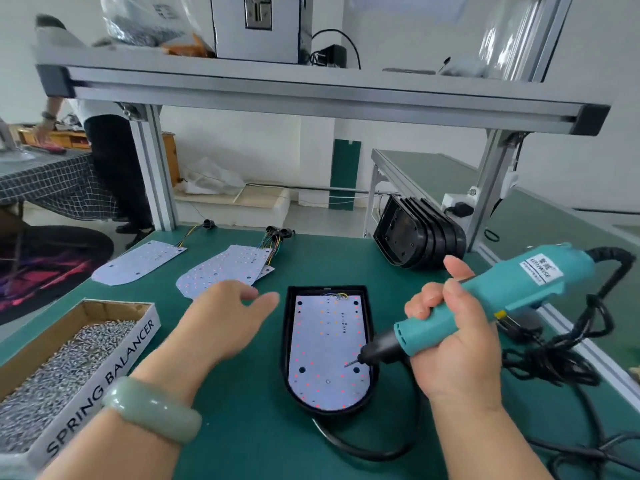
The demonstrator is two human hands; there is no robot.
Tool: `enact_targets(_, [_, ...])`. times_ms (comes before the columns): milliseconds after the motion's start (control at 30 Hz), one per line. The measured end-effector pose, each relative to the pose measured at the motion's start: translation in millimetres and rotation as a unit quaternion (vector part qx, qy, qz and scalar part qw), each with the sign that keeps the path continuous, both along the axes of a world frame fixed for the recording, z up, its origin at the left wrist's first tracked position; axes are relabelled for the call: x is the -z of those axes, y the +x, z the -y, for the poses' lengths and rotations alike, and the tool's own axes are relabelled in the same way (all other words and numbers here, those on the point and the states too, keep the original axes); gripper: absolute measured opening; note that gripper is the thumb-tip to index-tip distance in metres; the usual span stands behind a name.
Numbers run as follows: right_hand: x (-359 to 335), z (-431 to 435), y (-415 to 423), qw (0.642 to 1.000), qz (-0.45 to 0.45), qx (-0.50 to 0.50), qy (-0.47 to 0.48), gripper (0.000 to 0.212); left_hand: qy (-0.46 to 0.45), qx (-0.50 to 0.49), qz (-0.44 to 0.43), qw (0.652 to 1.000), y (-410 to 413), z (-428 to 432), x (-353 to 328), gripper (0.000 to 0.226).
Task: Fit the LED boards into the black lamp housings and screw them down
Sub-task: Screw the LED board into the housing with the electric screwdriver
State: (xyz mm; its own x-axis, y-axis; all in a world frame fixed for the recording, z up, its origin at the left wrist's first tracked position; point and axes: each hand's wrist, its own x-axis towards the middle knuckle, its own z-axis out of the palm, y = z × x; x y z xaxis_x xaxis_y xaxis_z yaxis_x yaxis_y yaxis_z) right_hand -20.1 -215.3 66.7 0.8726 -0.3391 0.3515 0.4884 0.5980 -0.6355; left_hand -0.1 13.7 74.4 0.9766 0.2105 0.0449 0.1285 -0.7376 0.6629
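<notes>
A black lamp housing [291,344] lies flat on the green bench in front of me, with a white LED board [329,348] seated inside it. My right hand [450,344] grips a teal electric screwdriver [519,296]; its bit tip rests on the board's lower right area. My left hand [225,320] hovers just left of the housing, fingers apart, holding nothing. More loose LED boards [221,268] with coloured wires lie behind, and one more LED board [138,263] further left. A stack of empty black housings [415,237] stands on edge at the back right.
A cardboard box of screws [69,368] marked SPRING BALANCER sits at the near left. The screwdriver's black cable [554,365] coils on the right. An aluminium frame shelf [311,95] spans overhead. A person [104,161] stands at a table beyond, far left.
</notes>
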Motion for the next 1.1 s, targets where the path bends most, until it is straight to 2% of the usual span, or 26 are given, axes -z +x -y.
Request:
enact_targets(67, [1,2,2,0.999,-0.013,-0.007,0.041,0.019,0.074,-0.065,0.054,0.994,-2,-41,-7,0.023])
enact_targets(133, [3,4,3,0.997,-0.027,-0.009,0.068,0.017,0.127,-0.12,0.076,0.982,-5,-87,-8,0.024])
enact_targets(200, [5,5,3,0.996,-0.038,-0.008,0.084,0.017,0.125,-0.147,0.075,0.978,-11,-129,-1,0.029])
enact_targets(300, [4,3,2,0.995,-0.049,-0.008,0.092,0.016,0.148,-0.147,-0.002,0.978,-11,-174,21,0.039])
enact_targets(400, [5,0,1,0.994,-0.055,-0.005,0.092,0.017,0.272,-0.087,-0.104,0.953,-5,-181,39,0.015])
enact_targets(567, [-4,-1,7,0.992,-0.075,0.006,0.101,0.011,0.333,-0.096,-0.125,0.93,6,-186,45,0.03])
enact_targets(767, [-33,-2,27,0.986,-0.097,-0.008,0.134,0.013,0.322,-0.118,-0.129,0.93,15,-199,56,0.036])
enact_targets(867, [-27,-4,30,0.986,-0.1,-0.005,0.131,0.013,0.304,-0.126,-0.141,0.934,16,-202,61,0.05])
enact_targets(933, [-14,-6,28,0.987,-0.101,-0.007,0.121,0.008,0.314,-0.131,-0.139,0.93,18,-201,65,0.05])
enact_targets(1100, [3,-10,23,0.99,-0.101,-0.025,0.096,0.005,0.229,-0.189,-0.076,0.952,20,-208,67,0.04])
